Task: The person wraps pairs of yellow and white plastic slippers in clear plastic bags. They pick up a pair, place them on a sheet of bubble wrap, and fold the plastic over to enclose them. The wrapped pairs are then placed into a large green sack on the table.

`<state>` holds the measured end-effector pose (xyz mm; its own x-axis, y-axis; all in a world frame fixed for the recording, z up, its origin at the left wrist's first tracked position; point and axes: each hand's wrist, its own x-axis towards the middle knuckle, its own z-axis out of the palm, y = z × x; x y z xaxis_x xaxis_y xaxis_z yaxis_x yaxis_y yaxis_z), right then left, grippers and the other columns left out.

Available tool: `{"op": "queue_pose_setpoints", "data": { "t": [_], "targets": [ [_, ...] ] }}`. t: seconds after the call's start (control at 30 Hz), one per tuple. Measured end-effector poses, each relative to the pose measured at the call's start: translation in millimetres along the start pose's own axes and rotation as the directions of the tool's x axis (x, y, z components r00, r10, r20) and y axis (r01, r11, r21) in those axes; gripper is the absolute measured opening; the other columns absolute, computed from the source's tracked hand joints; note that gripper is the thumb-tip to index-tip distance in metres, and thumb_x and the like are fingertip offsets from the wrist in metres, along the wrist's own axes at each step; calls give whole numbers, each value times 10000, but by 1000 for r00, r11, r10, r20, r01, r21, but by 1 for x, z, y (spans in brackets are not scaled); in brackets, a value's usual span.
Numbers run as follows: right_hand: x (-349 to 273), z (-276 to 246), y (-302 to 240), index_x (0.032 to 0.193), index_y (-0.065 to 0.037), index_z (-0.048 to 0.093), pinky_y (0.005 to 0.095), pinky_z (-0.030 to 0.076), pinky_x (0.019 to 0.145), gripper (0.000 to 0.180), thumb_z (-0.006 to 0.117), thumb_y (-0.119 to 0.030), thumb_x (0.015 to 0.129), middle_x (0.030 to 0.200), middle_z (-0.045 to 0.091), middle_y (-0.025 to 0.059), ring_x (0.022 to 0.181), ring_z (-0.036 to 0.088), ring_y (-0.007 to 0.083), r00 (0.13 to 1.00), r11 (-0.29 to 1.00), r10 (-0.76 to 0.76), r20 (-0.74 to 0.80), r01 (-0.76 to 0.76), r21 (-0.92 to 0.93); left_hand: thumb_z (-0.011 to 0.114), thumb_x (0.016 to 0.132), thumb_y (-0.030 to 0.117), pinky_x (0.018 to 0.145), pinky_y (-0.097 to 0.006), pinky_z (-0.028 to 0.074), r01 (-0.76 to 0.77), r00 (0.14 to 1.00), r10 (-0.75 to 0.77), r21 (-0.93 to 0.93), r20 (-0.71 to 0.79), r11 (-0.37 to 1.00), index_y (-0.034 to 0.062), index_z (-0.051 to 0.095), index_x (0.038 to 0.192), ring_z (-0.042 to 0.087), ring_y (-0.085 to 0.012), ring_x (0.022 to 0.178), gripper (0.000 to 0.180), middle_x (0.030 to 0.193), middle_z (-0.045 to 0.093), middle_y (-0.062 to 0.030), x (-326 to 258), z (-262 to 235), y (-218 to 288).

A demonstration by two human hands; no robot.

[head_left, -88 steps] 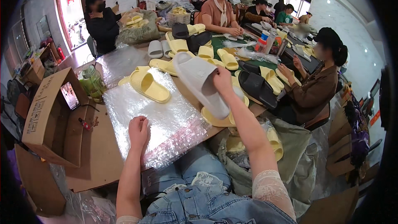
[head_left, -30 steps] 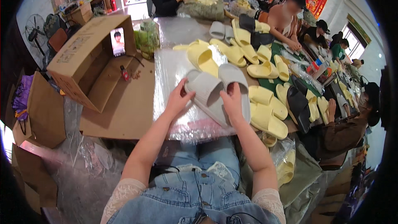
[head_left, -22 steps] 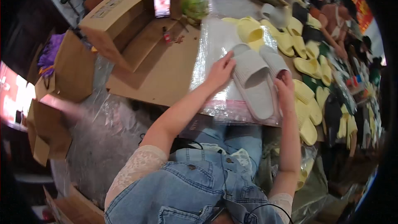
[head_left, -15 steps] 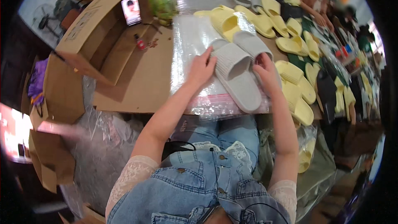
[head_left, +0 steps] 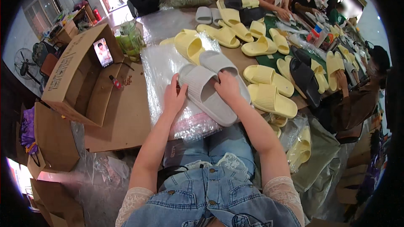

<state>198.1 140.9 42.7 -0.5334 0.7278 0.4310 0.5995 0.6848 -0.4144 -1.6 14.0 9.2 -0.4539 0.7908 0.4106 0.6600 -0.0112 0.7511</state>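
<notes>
Two grey slippers lie side by side in front of me, overlapping, toes pointing away: the left slipper (head_left: 210, 96) is nearer and the right slipper (head_left: 219, 63) lies partly behind it. My left hand (head_left: 173, 96) is against the outer side of the left slipper's strap, thumb and forefinger apart. Between the slippers, my right hand (head_left: 228, 87) has its fingers curled at the strap opening, gripping the inner edge; some fingertips are hidden. Under the pair is a stack of clear plastic bags (head_left: 162, 73) with a pink strip near the table edge.
Several yellow slippers (head_left: 273, 101) spread to the right, with a black slipper (head_left: 304, 77) among them. An open cardboard box (head_left: 78, 75) with a lit phone (head_left: 103, 52) stands at left, near a small red bottle (head_left: 115, 81) and a green-filled container (head_left: 129, 40). Other people sit around the table.
My view has tilted up and turned right, bringing more of the far table and other people into sight. The right hand has moved from the right slipper's outer side to between the slippers.
</notes>
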Motion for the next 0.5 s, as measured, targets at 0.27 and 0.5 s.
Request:
{"op": "queue_pose_setpoints", "data": {
  "t": [0.27, 0.5],
  "targets": [
    [-62, -50, 32, 849, 39, 641, 389, 426, 593, 163, 651, -124, 847, 668, 601, 118, 631, 560, 250, 918, 787, 378, -120, -251, 564, 730, 823, 425, 1017, -436, 447, -176, 956, 119, 202, 268, 963, 49, 581, 1300, 557, -358, 1174, 626, 1306, 581, -190, -5, -24, 26],
    [-144, -126, 32, 1107, 55, 667, 279, 505, 785, 221, 564, -17, 925, 1008, 702, 62, 891, 635, 134, 926, 566, 377, -12, -220, 794, 769, 766, 426, 1025, -440, 457, -427, 855, 263, 319, 447, 846, 113, 615, 1245, 537, -368, 1236, 593, 1351, 559, -182, -34, -39, 42]
  ]
}}
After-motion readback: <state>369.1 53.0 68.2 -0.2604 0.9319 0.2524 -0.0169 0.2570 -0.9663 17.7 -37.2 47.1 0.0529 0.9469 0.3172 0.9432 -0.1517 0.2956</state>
